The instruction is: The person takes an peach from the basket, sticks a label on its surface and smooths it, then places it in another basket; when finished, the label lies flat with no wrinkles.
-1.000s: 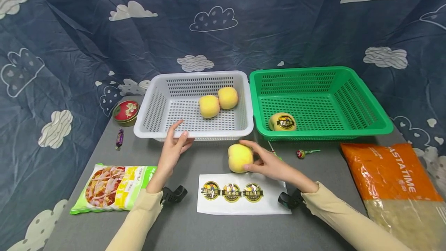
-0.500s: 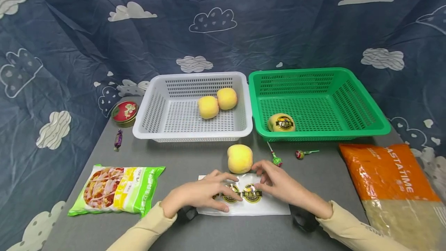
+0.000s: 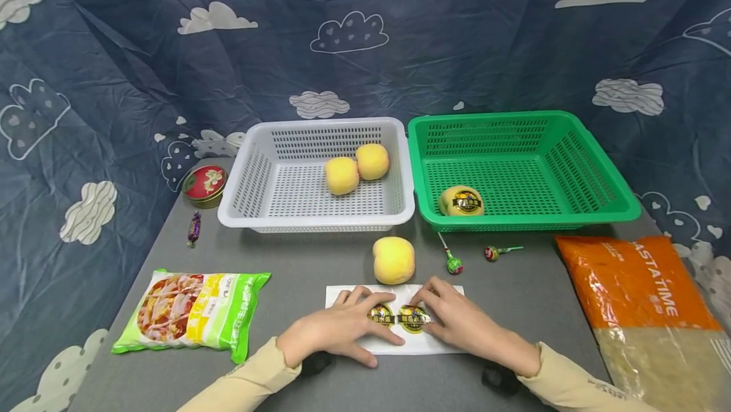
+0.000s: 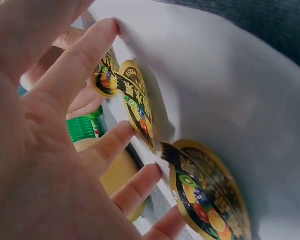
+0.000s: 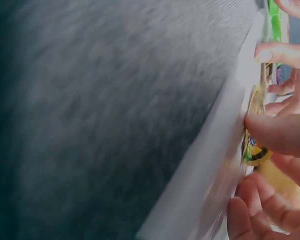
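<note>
A white sheet (image 3: 451, 343) bearing round black-and-gold fruit stickers lies on the grey table. My left hand (image 3: 348, 324) rests on its left part with the fingers spread, partly covering the middle sticker (image 3: 381, 314); the left sticker (image 4: 210, 190) shows in the left wrist view. My right hand (image 3: 461, 318) has its fingers curled at the right sticker (image 3: 414, 318), index fingertip and thumb at its edges. In the right wrist view the thumb (image 5: 275, 132) touches this sticker, and the sheet stands tilted up from the table. Just behind the sheet sits a yellow peach (image 3: 393, 261).
Two more peaches (image 3: 341, 176) lie in the white basket (image 3: 316, 220). The green basket (image 3: 531, 218) holds a stickered peach (image 3: 461, 200). Two lollipops (image 3: 454, 264), a purple candy (image 3: 194, 229), a round tin (image 3: 204, 186), a green-white food bag (image 3: 191, 310) and an orange pasta bag (image 3: 639, 285) lie around.
My right hand has let go of the peach behind the sheet and moved down to the right sticker. My left hand has come from beside the white basket onto the sheet.
</note>
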A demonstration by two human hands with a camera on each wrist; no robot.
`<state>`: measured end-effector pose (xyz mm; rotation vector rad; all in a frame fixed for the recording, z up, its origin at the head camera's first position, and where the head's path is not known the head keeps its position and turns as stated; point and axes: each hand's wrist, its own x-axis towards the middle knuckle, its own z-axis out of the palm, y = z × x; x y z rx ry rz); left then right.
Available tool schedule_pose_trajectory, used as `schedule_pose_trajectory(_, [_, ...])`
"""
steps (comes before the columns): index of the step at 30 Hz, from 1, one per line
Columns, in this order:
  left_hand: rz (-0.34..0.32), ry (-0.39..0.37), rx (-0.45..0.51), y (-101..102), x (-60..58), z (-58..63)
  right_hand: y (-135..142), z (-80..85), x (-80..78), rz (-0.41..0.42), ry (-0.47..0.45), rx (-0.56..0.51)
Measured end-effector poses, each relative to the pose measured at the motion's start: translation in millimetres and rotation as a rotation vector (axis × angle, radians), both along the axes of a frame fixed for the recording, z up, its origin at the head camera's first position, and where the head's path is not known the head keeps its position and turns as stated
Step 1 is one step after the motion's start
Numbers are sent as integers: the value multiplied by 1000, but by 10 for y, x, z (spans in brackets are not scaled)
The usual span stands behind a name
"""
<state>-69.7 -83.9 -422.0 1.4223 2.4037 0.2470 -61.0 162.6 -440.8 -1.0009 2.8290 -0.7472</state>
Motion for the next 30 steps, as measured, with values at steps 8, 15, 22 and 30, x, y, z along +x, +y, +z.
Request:
schedule_pose_trajectory(8, [13, 43, 51, -1, 31, 12, -37, 128, -141, 45, -110, -263])
schedule_pose_trajectory(15, [67, 13, 243, -73, -61, 166, -75, 358, -399, -35, -45, -403])
schedule_pose_trajectory(22, [283, 28, 521, -80, -302, 347, -204, 417, -608, -38, 14, -419])
schedule_pose_trajectory(30, [476, 66, 626, 125, -431, 144, -261, 322, -671, -18, 74, -385])
